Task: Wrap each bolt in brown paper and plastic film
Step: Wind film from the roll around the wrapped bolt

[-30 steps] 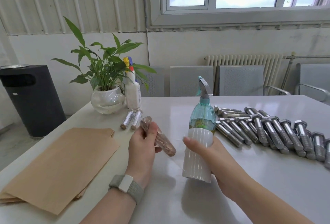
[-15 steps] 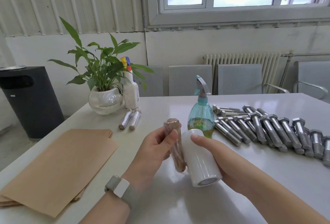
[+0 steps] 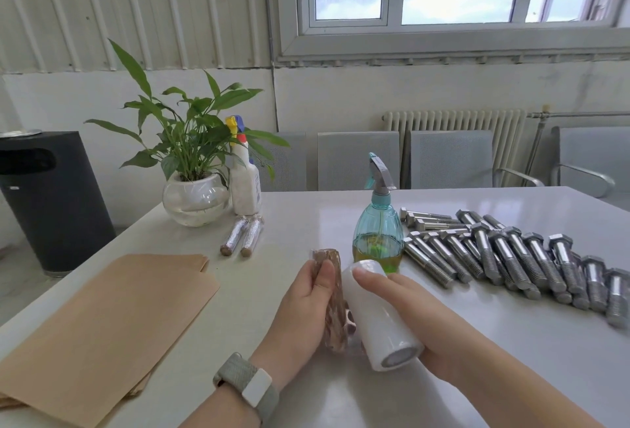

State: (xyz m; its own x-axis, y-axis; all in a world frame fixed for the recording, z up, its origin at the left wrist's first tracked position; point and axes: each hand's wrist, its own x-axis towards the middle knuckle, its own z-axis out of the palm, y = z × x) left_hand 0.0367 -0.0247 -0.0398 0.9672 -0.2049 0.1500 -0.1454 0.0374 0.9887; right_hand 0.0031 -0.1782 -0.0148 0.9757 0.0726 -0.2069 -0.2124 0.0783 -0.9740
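Note:
My left hand [image 3: 301, 311] grips a bolt wrapped in brown paper and film [image 3: 333, 301], held nearly upright above the table. My right hand [image 3: 419, 318] holds a white roll of plastic film [image 3: 378, 318], tilted and pressed against the wrapped bolt's right side. A stack of brown paper sheets [image 3: 102, 322] lies at the left. Several bare steel bolts [image 3: 504, 260] lie in a row at the right. Two wrapped bolts [image 3: 242, 236] lie near the plant.
A teal spray bottle [image 3: 377, 229] stands just behind my hands. A potted plant in a glass bowl [image 3: 194, 195] and a white spray bottle [image 3: 244, 182] stand at the back left of the white table [image 3: 306, 223]. A black bin [image 3: 51, 199] stands left of the table.
My left hand turned the wrapped bolt from slanted to nearly upright. My right hand tipped the film roll over and brought it against the bolt, both moving nearer to me.

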